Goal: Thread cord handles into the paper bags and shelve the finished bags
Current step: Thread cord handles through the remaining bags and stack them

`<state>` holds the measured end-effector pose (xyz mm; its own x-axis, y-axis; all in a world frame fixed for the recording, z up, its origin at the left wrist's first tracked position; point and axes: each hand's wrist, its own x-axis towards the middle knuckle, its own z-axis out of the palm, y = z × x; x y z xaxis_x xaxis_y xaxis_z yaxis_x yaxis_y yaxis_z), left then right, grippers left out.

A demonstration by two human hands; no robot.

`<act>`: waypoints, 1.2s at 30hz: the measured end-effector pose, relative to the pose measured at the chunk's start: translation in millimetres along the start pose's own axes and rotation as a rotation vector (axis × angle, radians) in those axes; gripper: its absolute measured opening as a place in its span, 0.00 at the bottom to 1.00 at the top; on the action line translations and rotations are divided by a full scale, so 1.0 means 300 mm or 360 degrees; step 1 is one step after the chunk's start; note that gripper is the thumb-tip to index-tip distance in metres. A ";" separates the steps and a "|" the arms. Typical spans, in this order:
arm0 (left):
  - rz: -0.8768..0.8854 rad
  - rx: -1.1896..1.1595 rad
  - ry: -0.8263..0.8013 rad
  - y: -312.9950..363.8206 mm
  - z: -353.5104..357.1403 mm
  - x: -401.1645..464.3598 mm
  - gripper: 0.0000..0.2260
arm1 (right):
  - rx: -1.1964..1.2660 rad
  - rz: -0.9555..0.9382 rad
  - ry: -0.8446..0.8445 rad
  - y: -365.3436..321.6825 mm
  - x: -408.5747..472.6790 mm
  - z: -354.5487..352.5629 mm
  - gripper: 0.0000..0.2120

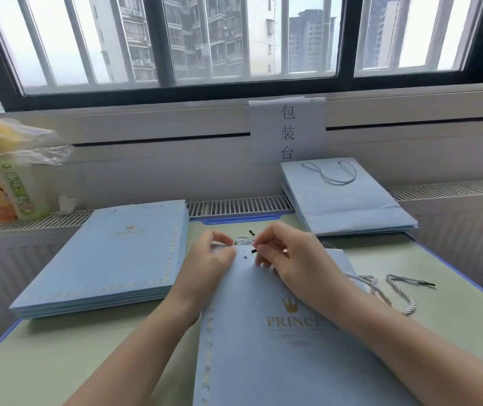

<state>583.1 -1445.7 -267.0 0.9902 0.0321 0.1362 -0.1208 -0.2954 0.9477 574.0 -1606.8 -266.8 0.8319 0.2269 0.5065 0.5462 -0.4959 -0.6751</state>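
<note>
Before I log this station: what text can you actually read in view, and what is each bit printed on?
"包装台": white paper sign taped below the window.
"PRINCE" with a gold crown: the bag being threaded; the small lines under it are too blurred to read.
"PRINCE", faint: top bag of the left stack.
Drink bottles at far left: printed labels, too blurred to read.
Finished bags by the wall: no text showing.

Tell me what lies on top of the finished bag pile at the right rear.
A looped twisted cord handle lies across the top bag of the finished bag pile. More flat blue bags sit beneath it; only their edges show, so their handles are hidden.
</note>
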 end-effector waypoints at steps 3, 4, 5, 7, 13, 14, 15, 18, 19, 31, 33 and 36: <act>0.0064 0.0180 -0.0053 -0.008 0.014 0.000 0.08 | -0.0310 -0.0191 0.0023 0.019 -0.001 0.024 0.01; 0.0084 0.0231 -0.0060 -0.006 0.017 -0.004 0.08 | -0.0373 -0.0237 0.0042 0.020 0.002 0.029 0.00; 0.0100 0.0247 -0.0062 -0.005 0.019 -0.007 0.09 | -0.0429 -0.0284 0.0065 0.021 0.005 0.033 0.01; 0.0095 0.0179 -0.0075 0.001 0.019 -0.013 0.09 | -0.0522 -0.0372 0.0102 0.025 0.011 0.045 0.02; 0.0168 0.0196 -0.0044 0.006 0.017 -0.016 0.10 | -0.0798 -0.0444 0.0103 0.040 0.016 0.066 0.09; 0.0187 0.0206 -0.0041 0.005 0.017 -0.017 0.11 | -0.0819 -0.0448 0.0104 0.041 0.015 0.068 0.10; 0.0200 0.0207 -0.0037 0.002 0.018 -0.017 0.11 | -0.0832 -0.0455 0.0102 0.042 0.015 0.068 0.10; 0.0222 0.0198 -0.0005 -0.001 0.018 -0.015 0.11 | -0.0818 -0.0477 0.0112 0.042 0.017 0.066 0.08; 0.0237 0.0201 0.0008 -0.001 0.018 -0.015 0.11 | -0.0807 -0.0485 0.0116 0.040 0.017 0.064 0.07; 0.0330 0.0268 0.0129 0.004 0.003 0.001 0.10 | -0.0585 -0.0526 0.0138 0.022 0.003 0.065 0.03; 0.0330 0.0221 0.0104 0.009 0.000 -0.002 0.10 | -0.0601 -0.0599 0.0140 0.009 0.001 0.065 0.01; 0.0338 0.0235 0.0076 0.006 -0.002 -0.002 0.11 | -0.0807 -0.0742 0.0123 0.006 -0.004 0.072 0.03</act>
<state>582.1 -1445.5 -265.2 0.9389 -0.0012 0.3442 -0.3102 -0.4364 0.8446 576.2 -1589.8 -280.2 0.5017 0.4605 0.7323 0.7162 -0.6959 -0.0531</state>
